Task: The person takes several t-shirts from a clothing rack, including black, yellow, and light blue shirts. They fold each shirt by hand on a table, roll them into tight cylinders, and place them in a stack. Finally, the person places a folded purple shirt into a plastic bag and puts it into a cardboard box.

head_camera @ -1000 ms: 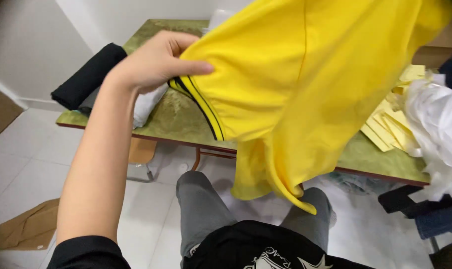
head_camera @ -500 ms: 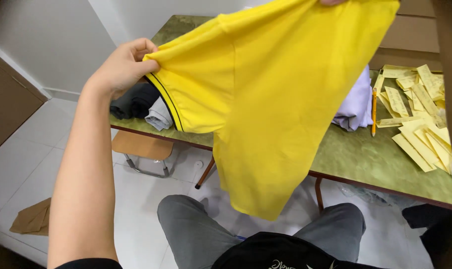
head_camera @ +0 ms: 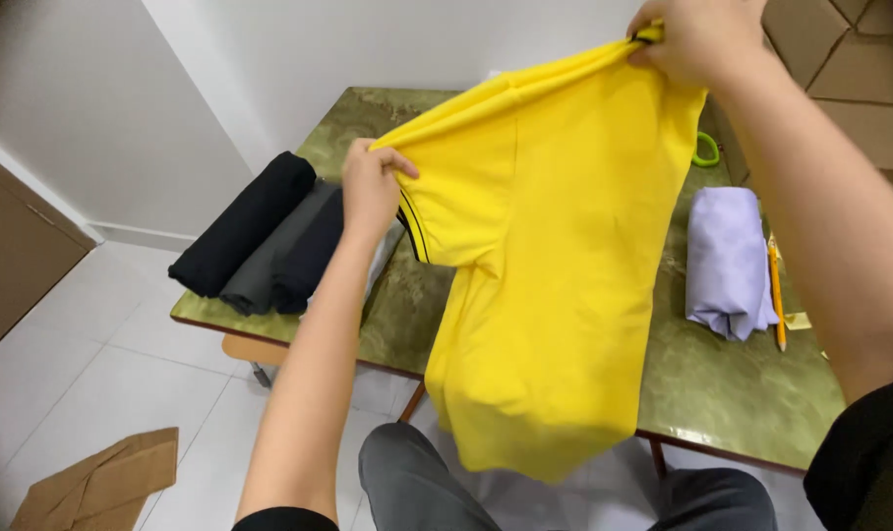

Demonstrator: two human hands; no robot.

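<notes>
I've got the yellow polo shirt [head_camera: 545,285] lifted higher & spread wider vs. a sec ago, left hand [head_camera: 370,192] fingers pinching its striped sleeve, right hand [head_camera: 697,37] fingers clamped on the other edge, shirt hanging over the green worktop [head_camera: 732,383] nr rolled dark garments [head_camera: 260,236] & a folded lilac one [head_camera: 727,261].

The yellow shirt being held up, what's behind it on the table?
Behind the yellow shirt only the green marbled table shows at its edges, with a lilac rolled garment right of it. Whatever lies directly behind the cloth is hidden.
</notes>
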